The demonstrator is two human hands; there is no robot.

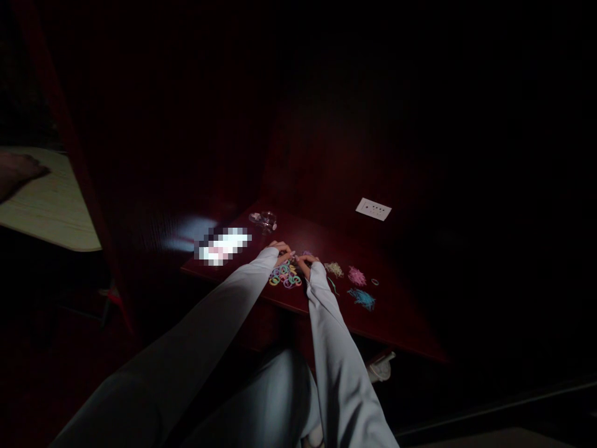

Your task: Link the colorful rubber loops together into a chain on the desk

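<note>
Over the dark red tabletop (298, 303), my left hand (281, 251) and my right hand (308, 265) meet with fingertips pinched close together. Whatever lies between them is too small and dim to make out. Just below the hands is a heap of small coloured rings (285, 278), which look like hair ties. To the right of my right hand are piles of thin bands: cream bands (334, 269), pink bands (357, 275) and blue bands (362, 299). A green strand (333, 286) lies beside my right wrist, and a single pale ring (375, 282) lies farther right.
A bright, blurred-out screen (224, 246) stands at the table's left. Behind my hands sits a clear plastic container (268, 222). A white socket plate (374, 209) is on the dark wall. Past the left partition, another person's hand (21, 168) rests on a pale table (51, 208).
</note>
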